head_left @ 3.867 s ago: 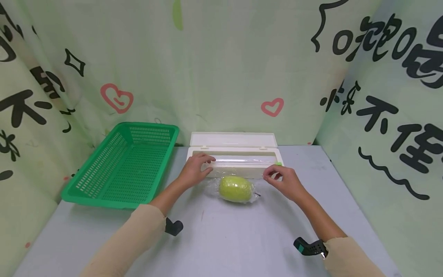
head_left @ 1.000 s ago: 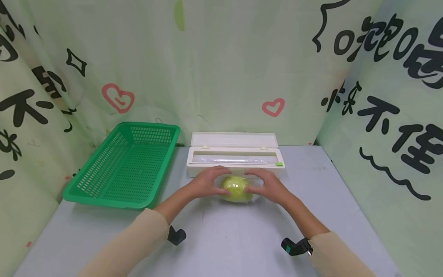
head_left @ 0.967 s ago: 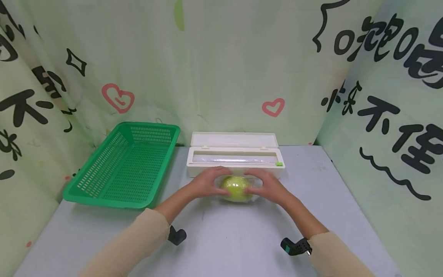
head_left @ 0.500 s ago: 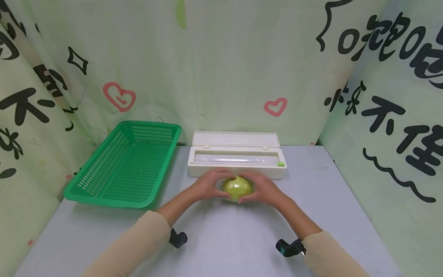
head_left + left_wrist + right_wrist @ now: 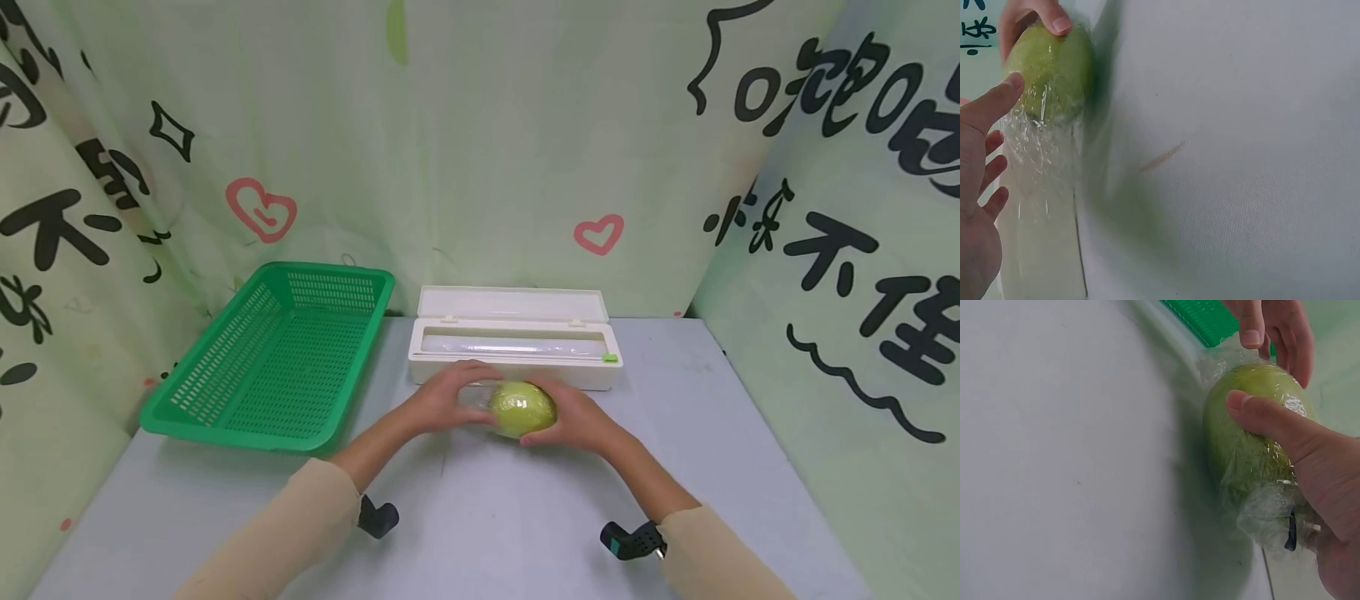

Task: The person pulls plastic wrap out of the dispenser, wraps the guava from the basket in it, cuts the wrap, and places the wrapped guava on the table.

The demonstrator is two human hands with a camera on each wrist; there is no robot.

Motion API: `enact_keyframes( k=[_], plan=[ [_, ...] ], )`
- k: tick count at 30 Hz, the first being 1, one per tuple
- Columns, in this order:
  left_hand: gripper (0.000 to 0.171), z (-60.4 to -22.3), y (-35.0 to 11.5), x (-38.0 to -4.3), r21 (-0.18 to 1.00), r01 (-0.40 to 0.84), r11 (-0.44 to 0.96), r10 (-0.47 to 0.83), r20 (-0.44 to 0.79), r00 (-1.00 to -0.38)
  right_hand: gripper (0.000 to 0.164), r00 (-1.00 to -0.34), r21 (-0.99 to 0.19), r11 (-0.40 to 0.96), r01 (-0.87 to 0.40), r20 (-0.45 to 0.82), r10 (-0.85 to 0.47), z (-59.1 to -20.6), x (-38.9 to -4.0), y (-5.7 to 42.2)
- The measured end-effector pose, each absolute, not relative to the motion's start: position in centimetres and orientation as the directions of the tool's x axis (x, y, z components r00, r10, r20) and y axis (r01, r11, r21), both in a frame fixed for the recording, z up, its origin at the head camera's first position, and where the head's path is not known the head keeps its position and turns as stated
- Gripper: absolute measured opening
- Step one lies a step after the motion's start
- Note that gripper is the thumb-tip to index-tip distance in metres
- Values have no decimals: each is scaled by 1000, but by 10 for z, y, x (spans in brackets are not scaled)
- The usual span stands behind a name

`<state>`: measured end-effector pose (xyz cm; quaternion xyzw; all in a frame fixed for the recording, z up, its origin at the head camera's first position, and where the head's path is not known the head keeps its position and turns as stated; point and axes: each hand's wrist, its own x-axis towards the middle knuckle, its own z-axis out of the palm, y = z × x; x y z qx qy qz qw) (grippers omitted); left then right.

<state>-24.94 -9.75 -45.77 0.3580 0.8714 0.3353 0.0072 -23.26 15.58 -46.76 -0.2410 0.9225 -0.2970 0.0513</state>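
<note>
A yellow-green oval fruit (image 5: pixel 522 408), wrapped in clear cling film and with a dark stem at one end, is at the table's middle. My right hand (image 5: pixel 573 421) grips it at the right, thumb across the near side in the right wrist view. On the left my left hand (image 5: pixel 446 404) has its thumb and fingers apart, by the fruit's other end. Loose cling film (image 5: pixel 1038 147) bunches there in the left wrist view. Whether the left thumb touches the film cannot be told. Behind the fruit stands a white cling film box (image 5: pixel 600 379) with its lid raised.
A green perforated basket (image 5: pixel 285 375) stands at the table's left. Inside the white box lies the film roll (image 5: pixel 517 344), with a green slider (image 5: pixel 611 357) at the right end. Printed curtains (image 5: pixel 487 167) enclose the table (image 5: pixel 480 525) at the back and sides.
Earlier the hands were at the box's front edge. They then came around the fruit from both sides. Since half a second ago, the left hand has moved away from the fruit, which shifted slightly right.
</note>
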Motion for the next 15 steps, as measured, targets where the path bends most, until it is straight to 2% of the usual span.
enact_keyframes(
  k=[6,15],
  plan=[
    [62,-458,-105,-250,611,589,529,594,229,-771,86,-884,-616,686,-388,39,-465,-462,-230,165],
    [52,-458,-112,-249,688,552,471,551,260,-793,86,-891,-628,669,-397,88,-446,-455,-227,174]
  ],
)
